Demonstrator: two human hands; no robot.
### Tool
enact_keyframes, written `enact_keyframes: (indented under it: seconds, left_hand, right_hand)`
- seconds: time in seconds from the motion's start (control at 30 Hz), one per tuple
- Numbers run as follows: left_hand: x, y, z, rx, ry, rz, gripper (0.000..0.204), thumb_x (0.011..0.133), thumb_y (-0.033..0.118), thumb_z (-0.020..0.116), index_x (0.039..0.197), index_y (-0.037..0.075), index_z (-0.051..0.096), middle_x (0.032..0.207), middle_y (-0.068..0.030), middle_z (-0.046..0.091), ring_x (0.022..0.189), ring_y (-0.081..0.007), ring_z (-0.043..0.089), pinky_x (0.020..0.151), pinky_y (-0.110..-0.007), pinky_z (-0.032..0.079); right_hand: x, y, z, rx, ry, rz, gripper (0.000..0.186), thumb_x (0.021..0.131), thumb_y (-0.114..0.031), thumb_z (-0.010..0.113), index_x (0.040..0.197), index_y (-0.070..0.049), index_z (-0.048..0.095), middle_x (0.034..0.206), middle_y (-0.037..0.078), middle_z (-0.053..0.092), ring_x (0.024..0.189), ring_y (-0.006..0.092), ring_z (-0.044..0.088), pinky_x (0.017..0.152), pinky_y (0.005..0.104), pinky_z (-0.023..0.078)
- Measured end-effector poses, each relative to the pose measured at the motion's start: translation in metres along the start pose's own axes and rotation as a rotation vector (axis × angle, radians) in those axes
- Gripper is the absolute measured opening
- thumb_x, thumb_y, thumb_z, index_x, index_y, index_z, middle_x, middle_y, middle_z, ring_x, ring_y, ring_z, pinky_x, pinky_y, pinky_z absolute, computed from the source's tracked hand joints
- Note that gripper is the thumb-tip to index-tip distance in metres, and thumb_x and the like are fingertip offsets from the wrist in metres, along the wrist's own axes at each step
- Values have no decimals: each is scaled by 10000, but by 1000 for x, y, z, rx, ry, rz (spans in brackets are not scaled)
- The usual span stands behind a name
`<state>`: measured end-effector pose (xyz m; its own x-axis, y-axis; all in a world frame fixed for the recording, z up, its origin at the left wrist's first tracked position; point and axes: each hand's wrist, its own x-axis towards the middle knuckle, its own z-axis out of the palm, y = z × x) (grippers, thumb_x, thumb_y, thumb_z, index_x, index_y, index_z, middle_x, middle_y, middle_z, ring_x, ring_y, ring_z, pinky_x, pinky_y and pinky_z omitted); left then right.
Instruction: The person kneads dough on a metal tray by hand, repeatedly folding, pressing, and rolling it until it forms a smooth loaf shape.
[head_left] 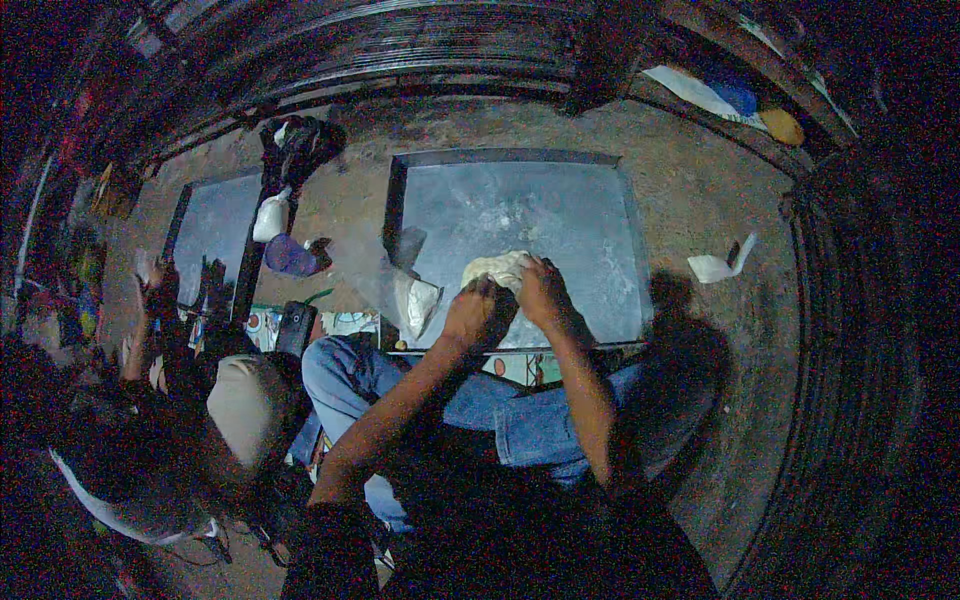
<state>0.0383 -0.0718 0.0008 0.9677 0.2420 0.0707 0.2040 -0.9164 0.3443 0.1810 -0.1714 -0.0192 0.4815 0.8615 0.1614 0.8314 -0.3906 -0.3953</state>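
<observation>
A pale lump of dough (497,266) rests on a large grey tray (430,190) in front of my crossed legs. My left hand (482,312) grips the dough's near left side, fingers curled into it. On its right side, my right hand (541,291) holds it with bent fingers, partly hiding the lump. White flour dust (515,212) is scattered over the tray beyond the dough. To the left of my left hand, a clear plastic bag of white powder (417,304) leans at the tray's near left corner.
At left, a co-worker's hand (152,272) is raised beside a second tray (215,215). Between the trays lie a white bag (270,217), a purple bundle (289,256) and a dark phone (295,327). A white object with a handle-like strip (712,267) lies on the floor at right.
</observation>
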Motion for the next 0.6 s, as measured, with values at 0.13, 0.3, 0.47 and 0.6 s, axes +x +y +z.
enact_keyframes:
  seconds: [0.13,0.3,0.47,0.6]
  left_hand:
    - [12,2,9,89,-42,25,276,842,256,598,1006,44,666,1084,-163,617,1034,-348,584,867,-451,491]
    - [22,-32,40,349,15,57,300,863,260,553,1073,68,650,1159,-132,569,1089,-282,517,890,-426,411]
    - [30,-31,57,366,54,41,339,858,245,545,1122,41,605,1107,-162,566,1050,-289,529,889,-420,416]
    - [32,-14,24,137,16,-53,341,825,239,584,1089,24,607,1061,-181,597,1028,-302,572,844,-405,482]
  right_hand:
    - [1,22,-2,332,-31,250,200,793,-98,689,983,-36,692,1087,145,669,989,331,641,872,399,515]
    - [4,-16,-29,194,57,209,198,770,-83,691,965,-50,700,1087,128,670,1000,328,635,858,394,515]
    - [-14,-19,-11,-145,188,-95,244,784,-36,617,1020,-15,677,1150,170,639,1070,348,590,897,411,488]
    - [-25,-33,-19,-62,-13,-49,285,794,-26,595,1069,2,665,1164,170,621,1118,335,567,946,390,474]
